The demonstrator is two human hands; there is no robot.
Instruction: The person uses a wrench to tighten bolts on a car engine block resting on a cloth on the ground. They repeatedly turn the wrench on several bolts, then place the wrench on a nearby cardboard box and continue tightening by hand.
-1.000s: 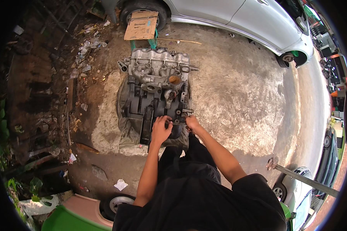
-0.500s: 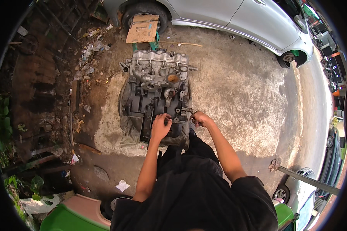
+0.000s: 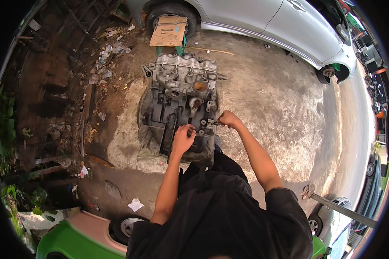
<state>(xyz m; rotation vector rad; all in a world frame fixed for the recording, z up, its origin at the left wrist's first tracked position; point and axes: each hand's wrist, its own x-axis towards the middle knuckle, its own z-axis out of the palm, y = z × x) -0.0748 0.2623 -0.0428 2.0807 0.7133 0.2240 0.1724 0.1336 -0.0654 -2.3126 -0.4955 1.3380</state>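
Observation:
An engine block (image 3: 156,114) stands in front of me, its lower side dark and its metal cylinder head (image 3: 186,64) at the far end. My left hand (image 3: 184,137) rests on the near part of the block, fingers loosely bent and apart from the thumb, beside a long black bar-like part (image 3: 167,136). At the block's right edge, my right hand (image 3: 230,119) is closed next to a small metal fitting (image 3: 209,122). Whatever its fingers hold is too small and dark to name. A rounded orange-brown opening (image 3: 199,86) shows on the metal housing.
Dark cloth (image 3: 145,149) lies under the engine. Beyond it is a green stool (image 3: 180,48) topped with cardboard (image 3: 169,31), near a silver car (image 3: 242,15). Litter (image 3: 108,56) and scrap line the left. A pole (image 3: 341,208) juts in at lower right, and a green vehicle (image 3: 69,241) sits behind.
My right hand has moved a little farther away from me along the engine's right edge. My left hand keeps its place on the block. The whole view has shifted slightly.

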